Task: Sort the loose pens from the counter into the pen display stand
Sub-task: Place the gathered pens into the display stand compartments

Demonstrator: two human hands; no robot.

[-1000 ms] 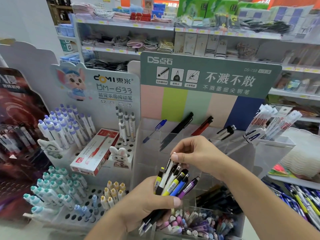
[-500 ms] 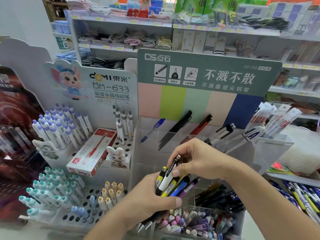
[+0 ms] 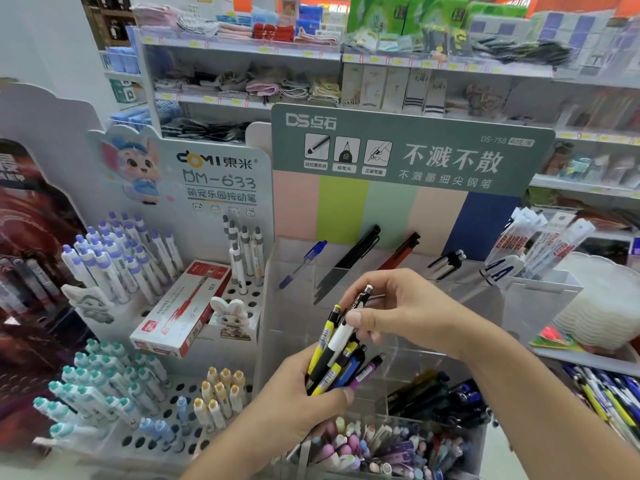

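Lower ends of the bundled pens (image 3: 332, 362) behind the left hand (image 3: 298, 400).

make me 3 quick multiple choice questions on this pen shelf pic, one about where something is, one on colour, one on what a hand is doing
1. Where does the red and white box lie?
A. on the holed white stand at left
B. in the clear stand's front bin
C. on the top shelf

2. What colour is the cap of the pen in the clear stand's leftmost back slot?
A. green
B. blue
C. orange

3. What is the right hand doing?
A. resting flat on the counter
B. pinching the black and white pen that sticks up from the bunch
C. holding the box

Answers:
1. A, the box lies tilted on the holed stand beside the rabbit figure.
2. B, its cap shows blue against the pink stripe.
3. B, thumb and fingers close on that pen while the left hand grips the bunch.
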